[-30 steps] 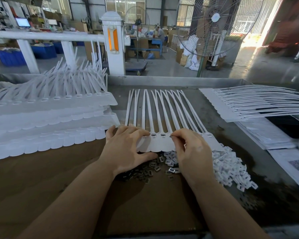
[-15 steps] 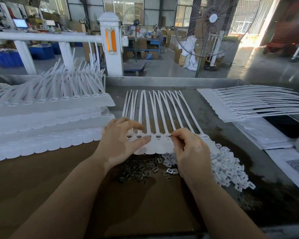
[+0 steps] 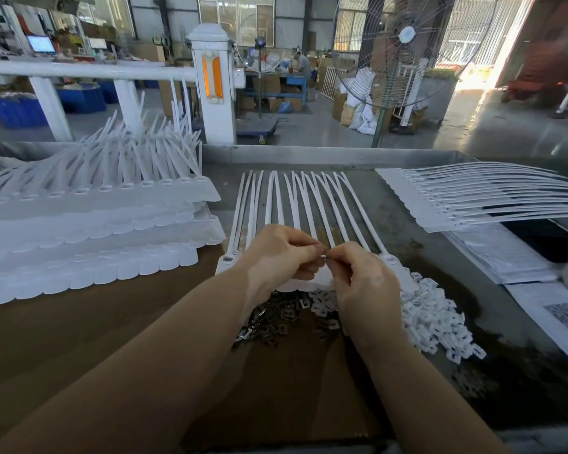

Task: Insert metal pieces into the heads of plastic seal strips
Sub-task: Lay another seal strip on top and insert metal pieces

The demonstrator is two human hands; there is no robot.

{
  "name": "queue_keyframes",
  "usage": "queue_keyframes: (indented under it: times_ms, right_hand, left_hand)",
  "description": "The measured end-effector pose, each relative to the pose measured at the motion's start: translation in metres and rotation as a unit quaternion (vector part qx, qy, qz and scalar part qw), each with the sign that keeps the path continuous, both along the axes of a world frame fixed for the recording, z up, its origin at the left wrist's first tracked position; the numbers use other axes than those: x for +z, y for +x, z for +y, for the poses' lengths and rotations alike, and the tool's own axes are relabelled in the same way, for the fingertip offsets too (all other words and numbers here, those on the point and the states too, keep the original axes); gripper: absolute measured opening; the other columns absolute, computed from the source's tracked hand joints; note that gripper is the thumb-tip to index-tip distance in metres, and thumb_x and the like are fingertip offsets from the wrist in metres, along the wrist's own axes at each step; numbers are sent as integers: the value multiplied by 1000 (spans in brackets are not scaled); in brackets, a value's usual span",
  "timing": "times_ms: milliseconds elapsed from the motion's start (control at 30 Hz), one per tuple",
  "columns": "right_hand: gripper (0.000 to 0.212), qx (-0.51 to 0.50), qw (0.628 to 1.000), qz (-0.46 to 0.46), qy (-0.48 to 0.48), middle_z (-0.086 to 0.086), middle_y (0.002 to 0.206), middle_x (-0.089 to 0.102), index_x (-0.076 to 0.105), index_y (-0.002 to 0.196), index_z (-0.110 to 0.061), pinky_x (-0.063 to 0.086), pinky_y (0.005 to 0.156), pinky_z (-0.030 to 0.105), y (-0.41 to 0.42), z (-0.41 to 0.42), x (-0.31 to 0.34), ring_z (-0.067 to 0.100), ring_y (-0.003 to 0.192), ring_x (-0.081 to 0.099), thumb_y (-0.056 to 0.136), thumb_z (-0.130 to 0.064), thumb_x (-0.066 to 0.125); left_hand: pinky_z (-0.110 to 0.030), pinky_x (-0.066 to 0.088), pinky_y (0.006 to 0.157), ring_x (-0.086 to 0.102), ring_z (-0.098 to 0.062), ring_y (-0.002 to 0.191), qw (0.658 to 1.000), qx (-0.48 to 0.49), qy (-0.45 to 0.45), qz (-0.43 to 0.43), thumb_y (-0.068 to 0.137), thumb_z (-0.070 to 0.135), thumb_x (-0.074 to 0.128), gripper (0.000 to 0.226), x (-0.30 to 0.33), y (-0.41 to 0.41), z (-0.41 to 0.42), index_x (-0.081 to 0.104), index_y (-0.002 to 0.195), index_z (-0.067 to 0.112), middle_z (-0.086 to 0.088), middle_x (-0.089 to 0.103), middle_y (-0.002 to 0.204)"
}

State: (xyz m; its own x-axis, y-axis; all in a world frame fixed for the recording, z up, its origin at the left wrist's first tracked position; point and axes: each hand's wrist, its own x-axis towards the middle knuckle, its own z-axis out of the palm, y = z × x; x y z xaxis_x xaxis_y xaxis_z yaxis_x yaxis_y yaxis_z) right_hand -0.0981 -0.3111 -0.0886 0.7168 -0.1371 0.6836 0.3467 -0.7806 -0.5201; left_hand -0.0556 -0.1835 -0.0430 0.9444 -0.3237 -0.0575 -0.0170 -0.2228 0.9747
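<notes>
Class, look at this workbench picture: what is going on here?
A person is assembling white plastic seal strips fanned out on a grey metal workbench. The left hand and right hand meet above the strip heads, pinching a small shiny metal piece between their fingertips. Loose dark metal pieces and small white plastic frames lie heaped just below.

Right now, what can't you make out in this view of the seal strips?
Head view only:
- Most heads of the strip row: covered by the left hand and right hand.
- The metal piece pinched between both hands' fingertips: too small to read its shape.
- Metal pile: partly behind the forearms.
</notes>
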Motion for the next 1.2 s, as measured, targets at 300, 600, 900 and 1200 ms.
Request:
queue_keyframes:
  times_ms: [300,600,900,1200]
  right_hand:
    - [4,19,1000,-4,-2,1,75,66,68,82,-6,50,66,34,-1,-1,1,18,73,60,83,-4,65]
    - [5,-20,996,50,-65,4,71,63,64,78,-7,45,64,33,-3,0,0,22,69,55,81,-3,63]
    - [11,-20,994,43,-94,6,65,60,60,71,-5,46,56,37,-4,2,2,25,62,54,75,3,65]
    - [11,-21,993,55,-98,5,66,59,60,72,-6,47,58,39,-3,1,1,24,62,52,77,2,64]
  left_hand:
    - [-18,53,59,69,-11,65,996,15,-52,77,78,-2,71,11,-5,8,1,70,83,7,-9,70,78]
    - [-5,43,52,62,-3,75,990,20,121,-70,84,8,68,12,-3,19,3,72,88,18,3,70,85]
    - [-16,43,61,61,-6,79,978,-3,188,-91,86,10,66,8,-3,35,-9,69,84,18,6,65,83]
    - [-25,51,74,61,-17,93,964,-15,255,-77,86,13,66,12,0,46,-16,72,96,10,-3,67,101]
